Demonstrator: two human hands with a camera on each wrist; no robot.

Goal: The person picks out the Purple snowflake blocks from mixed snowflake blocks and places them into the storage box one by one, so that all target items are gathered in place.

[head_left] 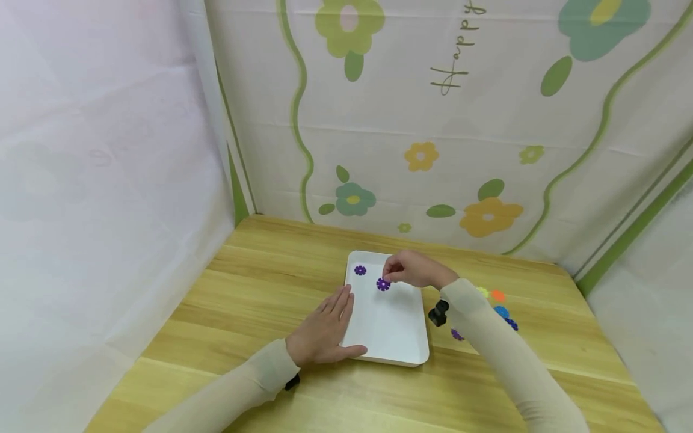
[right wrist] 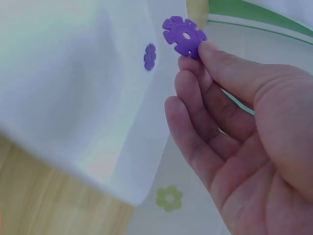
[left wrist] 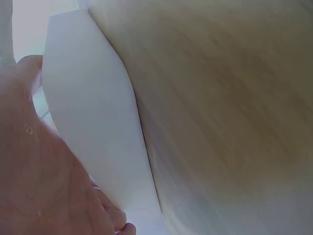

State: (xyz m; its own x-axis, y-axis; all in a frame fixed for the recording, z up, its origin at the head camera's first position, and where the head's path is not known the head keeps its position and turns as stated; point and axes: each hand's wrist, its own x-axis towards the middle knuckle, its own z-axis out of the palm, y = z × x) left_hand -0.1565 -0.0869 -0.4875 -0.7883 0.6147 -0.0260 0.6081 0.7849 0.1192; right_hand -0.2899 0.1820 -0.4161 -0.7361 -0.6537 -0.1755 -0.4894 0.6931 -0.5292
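Observation:
My right hand [head_left: 412, 269] pinches a purple snowflake-shaped building disc [right wrist: 185, 38] between thumb and index finger, over the far part of a shallow white tray [head_left: 384, 331]. A second purple disc [head_left: 360, 270] lies inside the tray near its far left corner; the right wrist view shows it beyond the held one. Along the tray's left rim rests my left hand [head_left: 323, 328], fingers straight and thumb spread over the near end. From the left wrist view, its palm and fingers lie along the tray's outer wall [left wrist: 93, 98].
Right of the tray, partly behind my right sleeve, several loose discs lie on the wooden table [head_left: 260, 300], among them an orange disc [head_left: 497, 295], a blue disc [head_left: 502, 311] and a purple disc [head_left: 457, 334]. A flower-printed cloth [head_left: 379, 108] hangs behind the table.

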